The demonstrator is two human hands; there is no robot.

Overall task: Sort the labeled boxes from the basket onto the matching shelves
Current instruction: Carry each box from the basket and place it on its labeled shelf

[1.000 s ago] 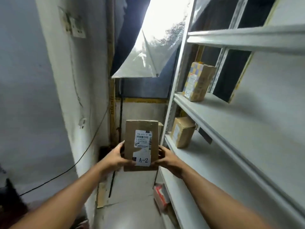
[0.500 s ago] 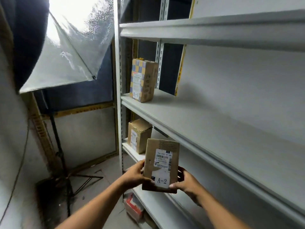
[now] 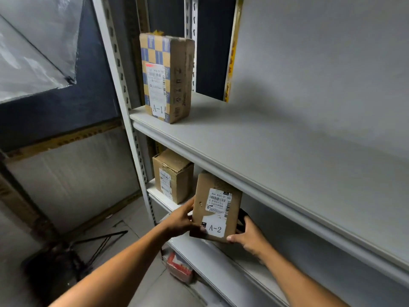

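Since half a second ago, both hands have carried the A-2 box (image 3: 215, 209) closer to the lower shelf (image 3: 212, 262), its top now tucked under the upper shelf (image 3: 254, 156) lip. Left hand (image 3: 180, 220) and right hand (image 3: 249, 237) clamp its sides. Behind stands a plain box (image 3: 172, 176); above, the A-1 box (image 3: 166, 77).

Grey metal shelf unit (image 3: 287, 151): upper shelf holds an upright checkered box marked A-1 (image 3: 166, 78) at its left end. Lower shelf (image 3: 161, 197) has a plain brown box (image 3: 172, 176) at left, w/ label facing out.
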